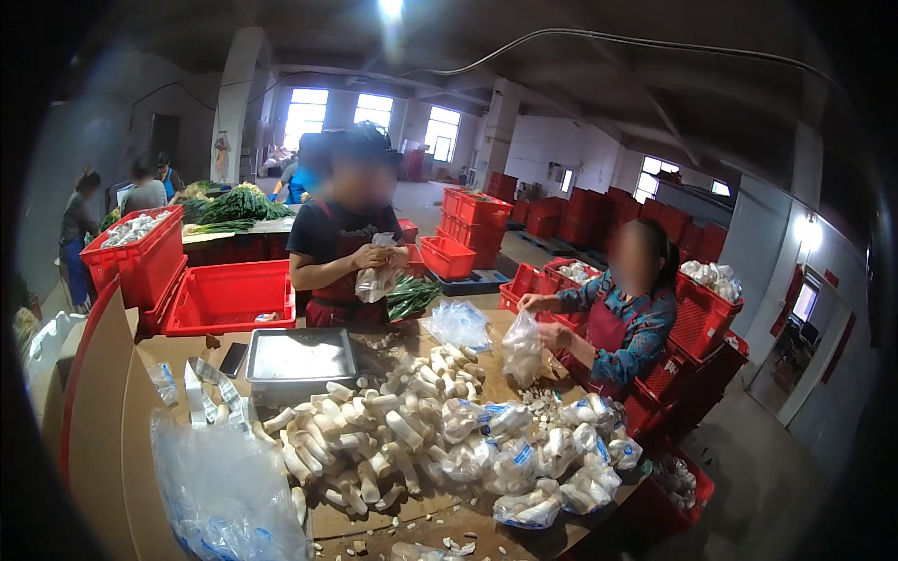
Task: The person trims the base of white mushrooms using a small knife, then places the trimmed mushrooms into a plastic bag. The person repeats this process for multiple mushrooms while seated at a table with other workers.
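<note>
Neither of my hands shows in the head view. Before me a heap of king oyster mushrooms (365, 430) covers the middle of the table. To its right lie several clear bags of mushrooms (524, 458), some with blue print. A pile of clear plastic bags (224, 486) rests at the near left. One more filled bag (426, 552) is cut off by the lower edge. Across the table a co-worker holds a filled clear bag (377, 271) in both hands. Another co-worker at the right handles a clear bag of mushrooms (522, 351).
A metal tray (301, 355) sits on the cardboard-covered table (421, 533), beside a phone (233, 360) and a strip of labels (217, 388). Red crates (229, 294) stand behind it and at the right. Green onions (245, 206) lie on a table farther back.
</note>
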Tool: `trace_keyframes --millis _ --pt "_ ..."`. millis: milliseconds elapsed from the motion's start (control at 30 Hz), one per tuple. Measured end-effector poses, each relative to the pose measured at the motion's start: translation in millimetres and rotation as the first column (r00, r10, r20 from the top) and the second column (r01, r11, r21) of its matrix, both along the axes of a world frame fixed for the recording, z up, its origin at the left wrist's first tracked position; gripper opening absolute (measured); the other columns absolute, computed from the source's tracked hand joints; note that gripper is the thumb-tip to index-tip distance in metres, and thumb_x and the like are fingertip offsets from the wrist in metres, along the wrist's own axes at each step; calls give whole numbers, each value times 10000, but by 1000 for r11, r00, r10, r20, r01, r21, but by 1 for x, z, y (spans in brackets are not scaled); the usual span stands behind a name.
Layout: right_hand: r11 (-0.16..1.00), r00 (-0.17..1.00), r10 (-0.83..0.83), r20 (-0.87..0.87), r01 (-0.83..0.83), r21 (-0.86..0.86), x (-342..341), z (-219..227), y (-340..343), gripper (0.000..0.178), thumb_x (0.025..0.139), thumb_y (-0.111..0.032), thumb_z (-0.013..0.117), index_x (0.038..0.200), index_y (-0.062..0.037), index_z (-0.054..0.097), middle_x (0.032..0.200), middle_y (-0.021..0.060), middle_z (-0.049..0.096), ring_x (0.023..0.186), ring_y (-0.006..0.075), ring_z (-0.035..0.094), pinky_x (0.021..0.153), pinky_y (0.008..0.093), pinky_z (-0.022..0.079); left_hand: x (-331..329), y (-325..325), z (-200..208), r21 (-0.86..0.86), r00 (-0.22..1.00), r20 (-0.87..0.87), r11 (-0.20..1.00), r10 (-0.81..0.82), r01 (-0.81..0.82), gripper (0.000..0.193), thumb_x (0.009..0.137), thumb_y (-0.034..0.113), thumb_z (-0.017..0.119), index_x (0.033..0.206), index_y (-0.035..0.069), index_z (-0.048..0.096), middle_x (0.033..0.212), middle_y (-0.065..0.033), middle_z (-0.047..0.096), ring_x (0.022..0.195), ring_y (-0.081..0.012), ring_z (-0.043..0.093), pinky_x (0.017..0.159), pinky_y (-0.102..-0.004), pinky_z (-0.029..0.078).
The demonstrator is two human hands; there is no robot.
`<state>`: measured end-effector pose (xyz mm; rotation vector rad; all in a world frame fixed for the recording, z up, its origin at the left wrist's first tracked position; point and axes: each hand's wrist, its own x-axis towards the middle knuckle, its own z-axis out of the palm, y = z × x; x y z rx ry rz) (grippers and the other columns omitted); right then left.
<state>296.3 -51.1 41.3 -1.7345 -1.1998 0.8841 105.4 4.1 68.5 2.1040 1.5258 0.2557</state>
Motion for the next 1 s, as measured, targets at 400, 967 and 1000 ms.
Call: trace_keyframes --millis 400,967,1000 --pt "1000 1000 5 3 -6 27 -5 19 0 209 889 -157 543 1030 -26 627 876 108 687 852 244 652 774 339 491 13 17 -1 -81 994 104 996 -31 39 233 777 193 548 757 -32 603 710 -222 618 696 -385 624 615 -457 492" --pt "994 994 89 58 -86 -63 -39 57 2 158 910 -167 522 814 -42 542 610 155 586 605 376 601 520 449 460 8 8 -24 -455 769 572 890 284 11 236 956 202 473 844 15 564 690 -19 528 635 -107 466 578 -273 403" --pt "993 990 108 94 -103 -61 -42 58 2 163 907 -167 530 805 -40 525 621 170 588 615 393 594 520 467 454 9 7 -28 -470 725 609 883 322 2 225 964 186 464 844 19 557 686 -12 521 635 -101 460 579 -266 398"
